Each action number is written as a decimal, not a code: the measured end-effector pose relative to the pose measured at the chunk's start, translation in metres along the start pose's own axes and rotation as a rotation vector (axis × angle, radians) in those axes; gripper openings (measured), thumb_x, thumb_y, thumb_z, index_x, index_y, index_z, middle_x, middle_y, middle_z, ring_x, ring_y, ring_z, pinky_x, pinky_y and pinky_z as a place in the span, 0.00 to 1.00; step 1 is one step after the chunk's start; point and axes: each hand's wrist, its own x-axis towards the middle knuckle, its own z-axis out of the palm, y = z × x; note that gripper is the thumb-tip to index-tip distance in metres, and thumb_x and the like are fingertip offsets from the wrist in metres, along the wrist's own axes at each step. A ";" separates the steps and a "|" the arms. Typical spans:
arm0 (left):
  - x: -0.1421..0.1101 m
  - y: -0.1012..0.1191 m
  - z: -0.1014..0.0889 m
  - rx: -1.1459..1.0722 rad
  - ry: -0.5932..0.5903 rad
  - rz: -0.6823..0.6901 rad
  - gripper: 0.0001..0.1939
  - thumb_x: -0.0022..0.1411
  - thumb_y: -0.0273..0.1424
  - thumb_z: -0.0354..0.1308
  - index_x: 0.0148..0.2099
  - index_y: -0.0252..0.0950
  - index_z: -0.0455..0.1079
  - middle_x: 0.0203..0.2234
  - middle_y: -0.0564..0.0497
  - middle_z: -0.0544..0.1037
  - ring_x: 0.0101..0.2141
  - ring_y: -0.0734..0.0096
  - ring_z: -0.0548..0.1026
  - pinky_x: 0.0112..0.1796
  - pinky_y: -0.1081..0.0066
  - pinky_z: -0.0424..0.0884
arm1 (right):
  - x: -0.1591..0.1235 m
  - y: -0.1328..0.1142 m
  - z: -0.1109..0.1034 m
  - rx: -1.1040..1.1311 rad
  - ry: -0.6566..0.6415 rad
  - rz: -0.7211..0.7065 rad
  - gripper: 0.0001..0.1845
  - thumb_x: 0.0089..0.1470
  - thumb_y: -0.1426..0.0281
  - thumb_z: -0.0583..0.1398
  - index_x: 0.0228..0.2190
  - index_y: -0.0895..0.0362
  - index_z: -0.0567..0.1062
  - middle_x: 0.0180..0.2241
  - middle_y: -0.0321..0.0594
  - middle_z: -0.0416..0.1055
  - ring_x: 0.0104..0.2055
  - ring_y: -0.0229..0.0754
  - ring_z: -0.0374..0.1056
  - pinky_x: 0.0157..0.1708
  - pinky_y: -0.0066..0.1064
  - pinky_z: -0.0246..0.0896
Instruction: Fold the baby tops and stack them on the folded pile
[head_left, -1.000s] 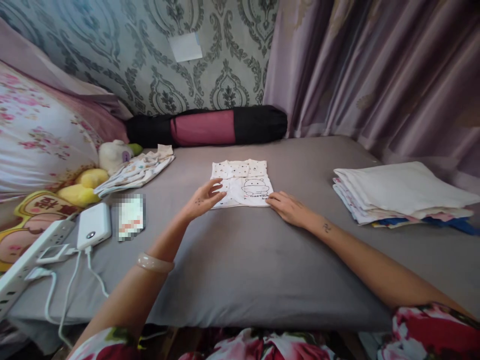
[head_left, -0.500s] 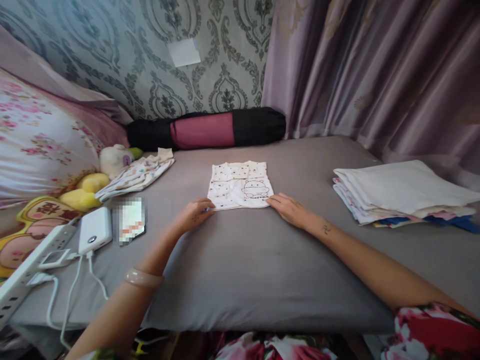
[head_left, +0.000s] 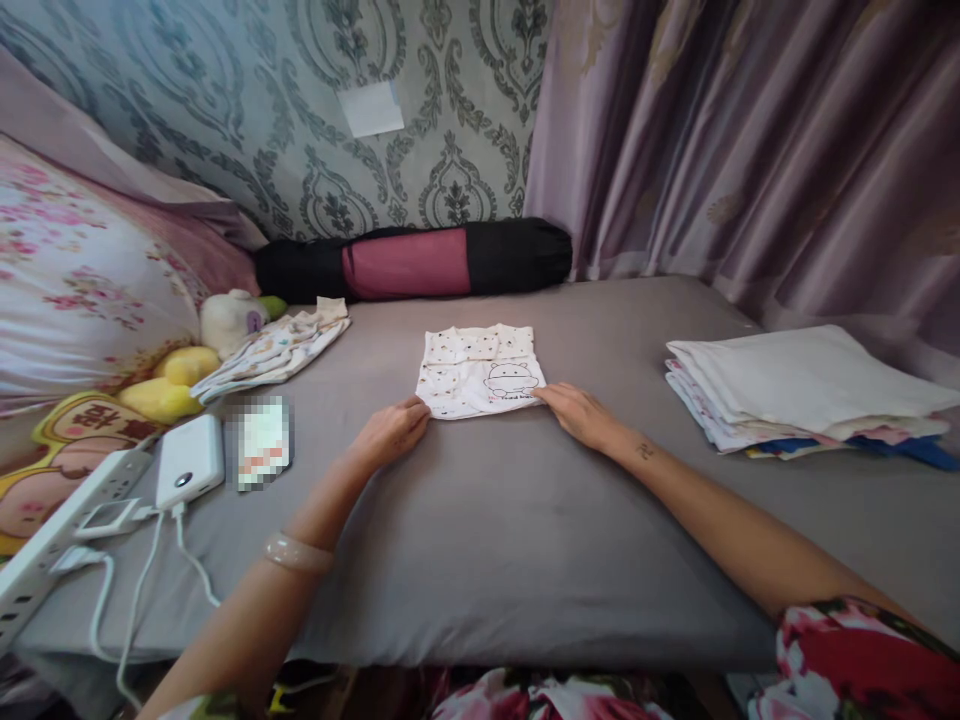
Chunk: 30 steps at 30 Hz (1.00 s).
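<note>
Grey sheet (head_left: 480, 540) carries a folded garment (head_left: 480, 375), lying just forward of left hand (head_left: 391, 432) and right hand (head_left: 581, 415). Its near edge spans between them, fingers of each pinching a corner.

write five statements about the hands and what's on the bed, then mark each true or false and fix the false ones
1. The left hand and the right hand both touch the folded cartoon-print garment. True.
2. The right hand grips a plug. False: it is at the near right corner of the garment.
3. A stack of folded cloth lies to the garment's right. True.
4. The garment lies on top of that stack. False: it lies on the grey sheet, apart from the stack.
5. The bangle is on the left arm. True.
</note>
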 end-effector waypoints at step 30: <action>0.020 -0.017 -0.001 -0.213 0.187 -0.077 0.11 0.62 0.39 0.51 0.36 0.38 0.70 0.38 0.47 0.74 0.39 0.65 0.73 0.41 0.67 0.69 | 0.021 -0.002 -0.005 0.196 0.154 0.053 0.12 0.51 0.78 0.53 0.35 0.56 0.75 0.39 0.43 0.73 0.42 0.45 0.67 0.46 0.37 0.61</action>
